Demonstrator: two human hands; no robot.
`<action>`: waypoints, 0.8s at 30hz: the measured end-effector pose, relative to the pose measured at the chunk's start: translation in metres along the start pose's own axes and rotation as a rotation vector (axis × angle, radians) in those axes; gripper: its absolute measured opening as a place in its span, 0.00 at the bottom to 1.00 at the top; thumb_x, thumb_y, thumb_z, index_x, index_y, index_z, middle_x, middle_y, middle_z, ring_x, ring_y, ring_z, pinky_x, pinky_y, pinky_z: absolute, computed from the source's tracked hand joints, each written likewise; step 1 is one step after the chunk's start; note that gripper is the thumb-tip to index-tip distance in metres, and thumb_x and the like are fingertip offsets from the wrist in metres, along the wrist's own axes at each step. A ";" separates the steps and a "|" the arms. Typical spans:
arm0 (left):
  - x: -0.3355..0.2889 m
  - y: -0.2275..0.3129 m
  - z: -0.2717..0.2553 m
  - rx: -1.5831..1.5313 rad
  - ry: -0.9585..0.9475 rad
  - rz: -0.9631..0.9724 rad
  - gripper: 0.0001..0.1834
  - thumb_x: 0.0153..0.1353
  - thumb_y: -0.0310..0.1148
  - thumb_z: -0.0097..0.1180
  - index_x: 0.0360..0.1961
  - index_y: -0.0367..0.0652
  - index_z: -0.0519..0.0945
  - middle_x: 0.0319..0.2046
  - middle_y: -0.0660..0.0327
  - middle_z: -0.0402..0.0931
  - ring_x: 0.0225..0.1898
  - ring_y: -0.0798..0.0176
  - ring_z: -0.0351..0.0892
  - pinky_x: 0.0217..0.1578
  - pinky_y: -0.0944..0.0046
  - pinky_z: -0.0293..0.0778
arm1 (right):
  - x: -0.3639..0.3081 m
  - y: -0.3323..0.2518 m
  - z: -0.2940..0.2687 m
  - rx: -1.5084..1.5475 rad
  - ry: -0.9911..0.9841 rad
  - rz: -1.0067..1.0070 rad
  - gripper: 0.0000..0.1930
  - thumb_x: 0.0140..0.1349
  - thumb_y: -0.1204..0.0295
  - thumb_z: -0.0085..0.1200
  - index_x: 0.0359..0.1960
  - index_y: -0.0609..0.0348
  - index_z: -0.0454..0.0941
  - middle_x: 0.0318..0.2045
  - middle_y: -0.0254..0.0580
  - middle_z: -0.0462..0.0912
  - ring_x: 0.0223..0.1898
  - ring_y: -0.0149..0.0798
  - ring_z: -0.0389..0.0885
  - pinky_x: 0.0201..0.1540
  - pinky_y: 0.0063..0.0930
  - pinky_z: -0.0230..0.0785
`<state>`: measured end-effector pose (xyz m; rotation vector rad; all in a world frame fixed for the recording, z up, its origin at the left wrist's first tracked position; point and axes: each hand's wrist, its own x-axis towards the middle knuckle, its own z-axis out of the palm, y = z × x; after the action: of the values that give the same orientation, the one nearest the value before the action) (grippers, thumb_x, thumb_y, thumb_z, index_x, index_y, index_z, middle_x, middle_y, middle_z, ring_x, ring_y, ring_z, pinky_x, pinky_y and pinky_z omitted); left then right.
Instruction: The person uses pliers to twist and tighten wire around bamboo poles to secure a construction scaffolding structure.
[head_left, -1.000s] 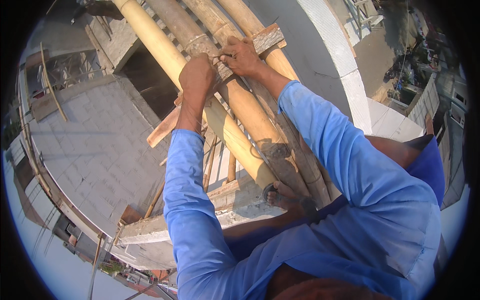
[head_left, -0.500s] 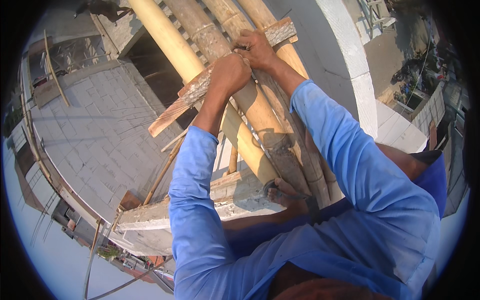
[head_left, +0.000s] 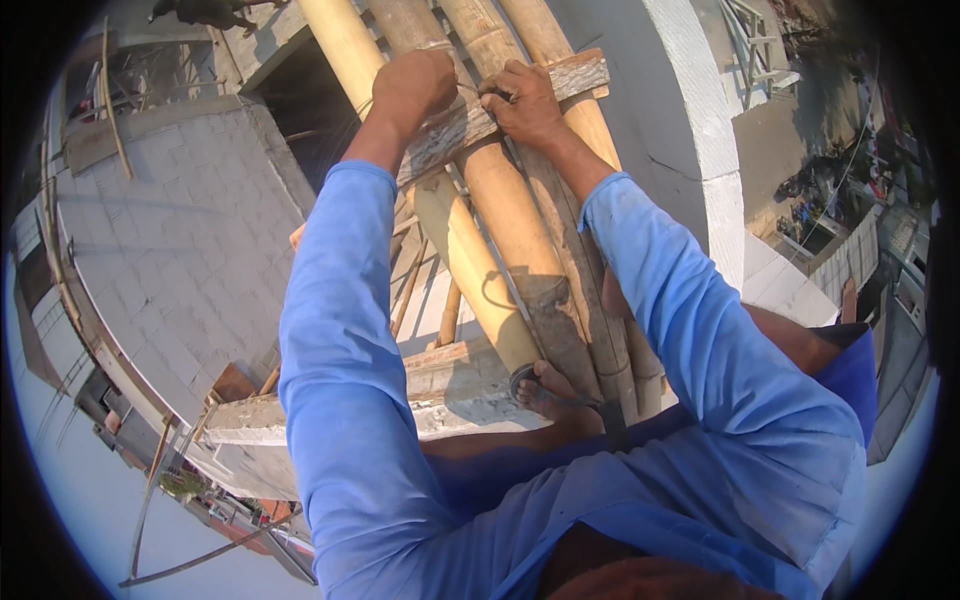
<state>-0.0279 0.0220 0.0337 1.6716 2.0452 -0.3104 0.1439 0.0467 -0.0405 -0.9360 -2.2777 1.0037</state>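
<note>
Several bamboo poles (head_left: 505, 200) run side by side from the top of the view down toward my feet. A rough wooden plank (head_left: 445, 140) lies across them. My left hand (head_left: 412, 88) is closed in a fist above the plank's left part, over the pale yellow pole. My right hand (head_left: 527, 105) pinches at the plank, with thumb and fingers pressed together. A thin dark wire (head_left: 468, 87) stretches across the short gap between both hands. The parts inside my fingers are hidden.
My foot (head_left: 550, 390) in a dark sandal rests at the poles' lower end, beside a concrete ledge (head_left: 450, 370). A white block wall (head_left: 715, 200) rises on the right. Left, far below, lies a grey block surface (head_left: 180, 220). A dark opening (head_left: 305, 95) gapes beyond the poles.
My left hand has moved left and up, away from my right hand, opening a gap spanned by wire. My right hand has shifted slightly right and down in the view.
</note>
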 end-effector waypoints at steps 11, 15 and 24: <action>-0.053 -0.012 -0.017 -0.003 -0.069 0.146 0.14 0.57 0.37 0.48 0.36 0.39 0.81 0.36 0.48 0.79 0.40 0.46 0.79 0.43 0.53 0.74 | 0.006 -0.004 0.005 0.029 -0.057 -0.063 0.05 0.48 0.70 0.59 0.29 0.48 0.81 0.28 0.35 0.75 0.33 0.42 0.73 0.46 0.34 0.60; -0.125 -0.087 -0.037 -0.448 0.602 -0.251 0.22 0.64 0.47 0.43 0.46 0.42 0.77 0.40 0.45 0.77 0.43 0.43 0.76 0.45 0.55 0.71 | 0.013 -0.003 -0.009 0.083 -0.203 0.035 0.07 0.46 0.68 0.59 0.29 0.49 0.82 0.28 0.42 0.74 0.33 0.43 0.76 0.49 0.35 0.61; -0.190 -0.083 0.131 -0.923 0.010 -0.826 0.34 0.61 0.55 0.41 0.61 0.42 0.63 0.55 0.42 0.66 0.52 0.40 0.70 0.47 0.43 0.69 | 0.045 0.052 -0.082 -0.485 -0.250 0.152 0.25 0.48 0.51 0.56 0.50 0.39 0.76 0.43 0.44 0.73 0.45 0.44 0.75 0.50 0.47 0.65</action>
<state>-0.0526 -0.2205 0.0048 0.2649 2.2511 0.3558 0.1885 0.1423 -0.0232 -1.2503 -2.7658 0.6623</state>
